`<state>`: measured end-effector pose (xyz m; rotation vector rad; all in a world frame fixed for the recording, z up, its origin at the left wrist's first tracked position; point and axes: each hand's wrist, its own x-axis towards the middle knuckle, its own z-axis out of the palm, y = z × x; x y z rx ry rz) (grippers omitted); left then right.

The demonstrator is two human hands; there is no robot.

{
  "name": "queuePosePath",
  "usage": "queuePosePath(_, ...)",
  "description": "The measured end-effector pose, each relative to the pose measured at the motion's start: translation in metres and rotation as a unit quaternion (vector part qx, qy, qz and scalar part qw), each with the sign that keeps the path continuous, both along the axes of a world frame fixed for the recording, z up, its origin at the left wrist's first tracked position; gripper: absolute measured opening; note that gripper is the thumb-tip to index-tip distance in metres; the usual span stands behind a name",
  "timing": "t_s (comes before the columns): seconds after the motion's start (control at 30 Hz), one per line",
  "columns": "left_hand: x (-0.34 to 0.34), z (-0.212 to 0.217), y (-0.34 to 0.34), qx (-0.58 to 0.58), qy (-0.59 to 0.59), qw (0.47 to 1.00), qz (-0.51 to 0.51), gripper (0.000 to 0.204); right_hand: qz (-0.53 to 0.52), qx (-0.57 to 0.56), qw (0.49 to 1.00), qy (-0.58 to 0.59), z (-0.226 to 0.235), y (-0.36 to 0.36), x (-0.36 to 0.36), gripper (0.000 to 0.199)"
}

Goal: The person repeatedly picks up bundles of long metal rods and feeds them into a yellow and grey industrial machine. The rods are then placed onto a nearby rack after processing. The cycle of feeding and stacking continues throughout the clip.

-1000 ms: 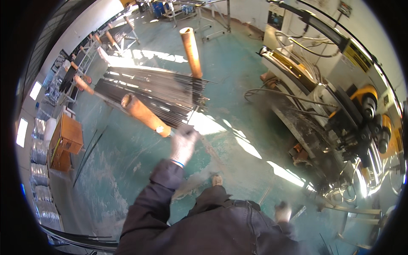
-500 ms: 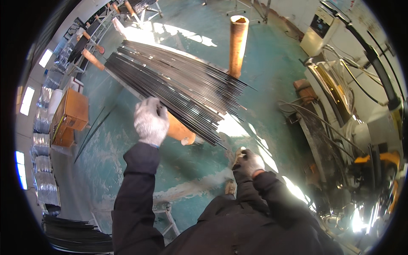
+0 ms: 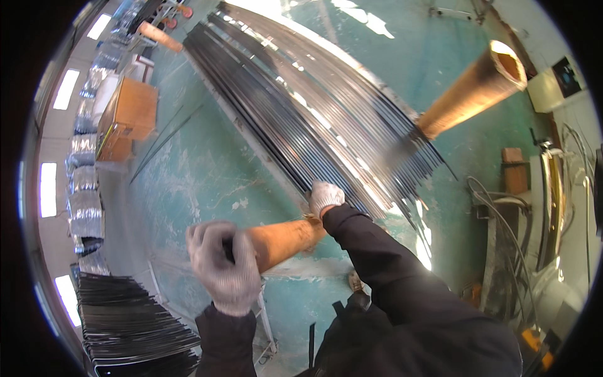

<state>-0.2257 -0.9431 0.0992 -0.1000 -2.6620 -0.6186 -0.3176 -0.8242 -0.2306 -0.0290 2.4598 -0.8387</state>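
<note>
A wide layer of long, thin black rods (image 3: 276, 113) stretches from the far left toward me on a raised frame. My right hand (image 3: 328, 196), in a pale knit glove, is closed at the near ends of the leftmost rods, which run into its fingers. My left hand (image 3: 227, 267), gloved too, has its fingers curled beside the upper end of a brown cardboard tube (image 3: 289, 240). It partly covers that tube end, and whatever it may hold is hidden. A taller cardboard tube (image 3: 468, 94) stands at the right edge of the rods.
Cardboard boxes (image 3: 135, 107) and two loose rods (image 3: 164, 143) lie left on the green floor (image 3: 207, 169). A stack of black strips (image 3: 135, 327) fills the lower left. Machinery with hoses (image 3: 502, 232) lines the right. A third tube (image 3: 160, 36) rises far left.
The view has shifted closer to the rods. My right hand has moved from near my leg up to the rod ends. My left hand is now lower, nearer to me, still by the tube.
</note>
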Motion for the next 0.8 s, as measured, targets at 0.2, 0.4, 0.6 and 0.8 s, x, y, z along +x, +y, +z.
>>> queuePosePath(0.2, 0.001, 0.0, -0.011, -0.022, -0.043, 0.998, 0.03, 0.022, 0.109, 0.026, 0.993, 0.029, -0.07, -0.056, -0.047, 0.02)
queuePosePath(0.4, -0.002, 0.006, -0.01, -0.027, -0.075, 0.996, 0.05, 0.025, 0.138, 0.044, 0.984, -0.105, -0.055, 0.03, 0.04, 0.022)
queuePosePath(0.6, -0.004, 0.008, -0.007, -0.043, -0.087, 0.995, 0.03, 0.021, -0.007, 0.091, 0.992, 0.091, -0.055, 0.041, 0.122, 0.069)
queuePosePath(0.8, -0.002, 0.006, -0.004, -0.046, -0.073, 0.995, 0.041, 0.025, -0.036, 0.131, 0.99, -0.027, -0.089, 0.026, 0.109, 0.038)
